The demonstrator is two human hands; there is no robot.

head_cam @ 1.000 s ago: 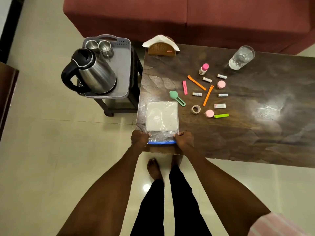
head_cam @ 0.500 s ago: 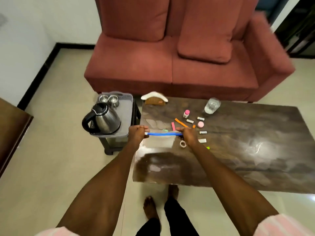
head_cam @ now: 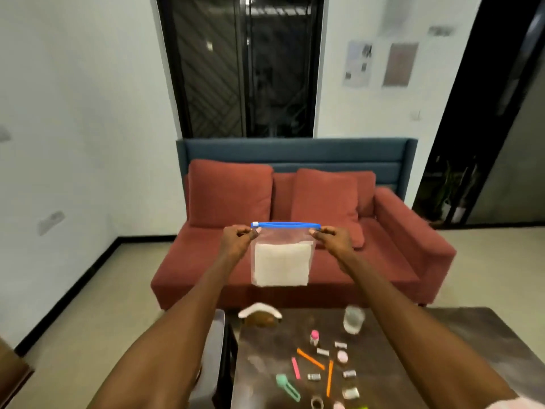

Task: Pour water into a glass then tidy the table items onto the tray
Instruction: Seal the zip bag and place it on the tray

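The glass (head_cam: 353,319) near the far edge of the table (head_cam: 460,343) looks to have water in it, so the pouring seems done, though blur makes that hard to confirm. The tidying has barely started, I'd say: the small bottle (head_cam: 314,338), the orange sticks (head_cam: 310,359), the green clip (head_cam: 287,387) and other bits lie scattered across the table. The tray is hidden from here.

The clear bag (head_cam: 280,255) with its blue zip hangs in the air, well above the table. The left hand (head_cam: 237,239) pinches the left end of the zip strip and the right hand (head_cam: 333,239) pinches the right end, fingers curled tight, the bag hanging below between them.
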